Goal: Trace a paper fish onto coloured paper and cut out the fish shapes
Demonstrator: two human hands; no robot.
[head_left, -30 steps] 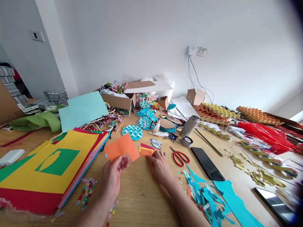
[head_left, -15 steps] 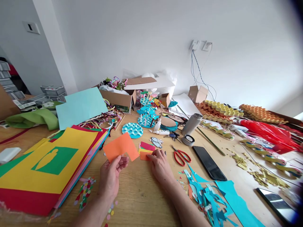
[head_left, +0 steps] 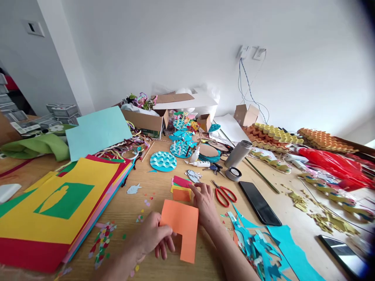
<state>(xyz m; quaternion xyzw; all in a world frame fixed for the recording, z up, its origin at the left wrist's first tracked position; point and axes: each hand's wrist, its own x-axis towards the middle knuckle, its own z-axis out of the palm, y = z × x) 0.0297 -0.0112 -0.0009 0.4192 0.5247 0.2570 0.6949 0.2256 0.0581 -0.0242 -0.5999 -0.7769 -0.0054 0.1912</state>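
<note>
Pinched in my left hand [head_left: 156,236] is an orange paper sheet [head_left: 183,222] with one corner cut away, tilted above the table. My right hand [head_left: 205,201] is just behind it, fingers apart and slightly bent, at the right edge of several small paper rectangles [head_left: 182,180] in red, green and yellow. A small orange paper piece [head_left: 181,195] lies on their near side. Beyond my right fingertips is a paper fish cutout [head_left: 193,175]. Red-handled scissors [head_left: 224,194] lie to the right of that hand.
A stack of coloured paper [head_left: 108,171] occupies the left. Blue paper scraps [head_left: 260,249] and a black phone [head_left: 259,203] are at right. Farther back stand a steel flask [head_left: 238,154], glue bottles [head_left: 195,155] and a wavy blue disc [head_left: 163,161]. Confetti [head_left: 102,242] is scattered nearby.
My left hand has brought the orange sheet right and nearer, turning it so the cutout faces down. My right hand has moved slightly right, off the small orange piece.
</note>
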